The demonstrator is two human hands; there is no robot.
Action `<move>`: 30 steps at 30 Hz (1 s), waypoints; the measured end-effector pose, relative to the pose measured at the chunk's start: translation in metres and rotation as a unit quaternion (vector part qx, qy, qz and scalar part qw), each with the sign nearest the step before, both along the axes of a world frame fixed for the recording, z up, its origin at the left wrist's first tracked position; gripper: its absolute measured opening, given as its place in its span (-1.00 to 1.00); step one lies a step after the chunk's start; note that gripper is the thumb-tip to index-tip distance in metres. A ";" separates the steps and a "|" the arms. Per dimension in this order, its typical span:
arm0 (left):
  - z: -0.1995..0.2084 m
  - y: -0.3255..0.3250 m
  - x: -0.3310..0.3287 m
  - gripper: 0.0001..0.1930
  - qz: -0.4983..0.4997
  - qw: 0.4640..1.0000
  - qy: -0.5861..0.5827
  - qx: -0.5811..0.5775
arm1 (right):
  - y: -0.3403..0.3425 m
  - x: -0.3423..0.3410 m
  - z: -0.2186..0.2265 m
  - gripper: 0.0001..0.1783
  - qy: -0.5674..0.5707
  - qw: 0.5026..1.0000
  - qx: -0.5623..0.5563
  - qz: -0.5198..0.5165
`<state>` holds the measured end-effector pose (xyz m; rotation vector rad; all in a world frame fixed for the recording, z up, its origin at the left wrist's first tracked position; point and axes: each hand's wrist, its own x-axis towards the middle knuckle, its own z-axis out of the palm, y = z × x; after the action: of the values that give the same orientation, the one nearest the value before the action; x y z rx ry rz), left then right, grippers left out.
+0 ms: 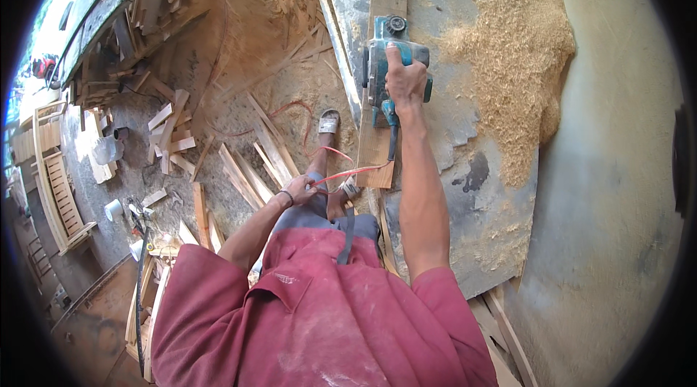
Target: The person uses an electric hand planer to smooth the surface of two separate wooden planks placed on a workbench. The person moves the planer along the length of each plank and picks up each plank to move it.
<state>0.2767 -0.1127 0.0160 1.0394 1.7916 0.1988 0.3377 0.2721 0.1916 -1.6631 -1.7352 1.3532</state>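
My right hand [406,83] is wrapped round the handle of a teal electric hand planer [377,75], thumb pointing forward along its top. The planer rests on a long wooden board [376,162] that runs away from me along the left part of a grey worktop [428,220]. From the planer's rear a dark cord joins a red cable [337,173], which crosses to my left hand [299,189]. Down by my thigh, the left hand's fingers are closed on that cable. The planer's underside is hidden against the board.
A big heap of wood shavings [508,46] covers the worktop's right side, beside a plain wall [610,191]. Loose wood strips [272,144] and offcuts [173,129] lie on the floor to the left. A slatted wooden frame [62,187] stands at far left. The red cable trails over the floor.
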 end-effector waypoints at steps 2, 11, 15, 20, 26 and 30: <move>0.018 0.009 -0.017 -0.64 0.003 0.999 0.032 -0.005 | 0.011 -0.006 -0.010 -0.28 0.005 1.000 0.003 -0.019; 0.033 -0.033 -0.088 -0.71 0.088 0.975 0.186 -0.078 | 0.067 -0.049 -0.021 -0.45 0.087 0.994 0.046 -0.044; 0.035 -0.059 -0.117 -0.69 0.155 0.952 0.225 -0.142 | 0.089 -0.062 -0.009 -0.45 0.087 0.995 0.039 -0.037; 0.019 -0.055 -0.135 -0.66 0.295 0.883 0.303 -0.204 | 0.113 -0.080 0.012 -0.37 0.052 0.998 -0.006 -0.037; -0.032 0.022 -0.185 -0.64 0.447 0.861 0.237 -0.052 | 0.152 -0.109 0.036 -0.46 0.094 0.994 -0.031 -0.035; -0.029 0.149 -0.235 -0.60 0.526 0.813 0.179 0.172 | 0.190 -0.129 0.039 -0.43 0.090 0.995 -0.027 -0.035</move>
<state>0.0418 0.0359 -0.0131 0.1764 2.5904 1.0961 0.2085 0.4617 0.2302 -1.5619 -1.5382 1.4790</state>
